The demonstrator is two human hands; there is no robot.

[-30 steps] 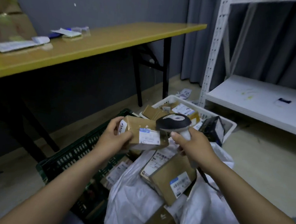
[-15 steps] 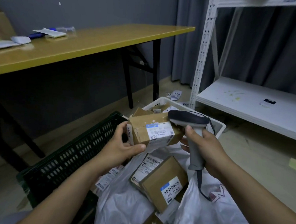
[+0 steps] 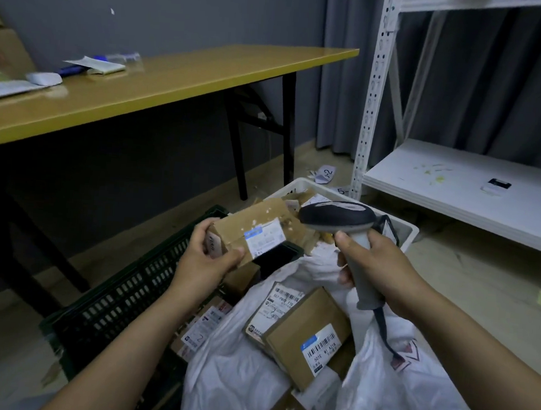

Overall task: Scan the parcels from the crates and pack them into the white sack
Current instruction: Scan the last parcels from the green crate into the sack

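the left hand (image 3: 206, 261) curls round the near end of a box (image 3: 245, 225), label (image 3: 265, 240) up so the scanner (image 3: 339, 214) can read it; the right hand (image 3: 377, 266) wraps the scanner's handle, head just beside the label. the box hangs over the dark crate (image 3: 121, 300), beside the sack (image 3: 235, 372), whose open mouth below looks roomy enough.

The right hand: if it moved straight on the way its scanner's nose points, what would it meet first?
Most likely the cardboard parcel that the left hand holds: the scanner in the right hand aims its nose at that parcel. Depth is unclear, so it might pass behind.
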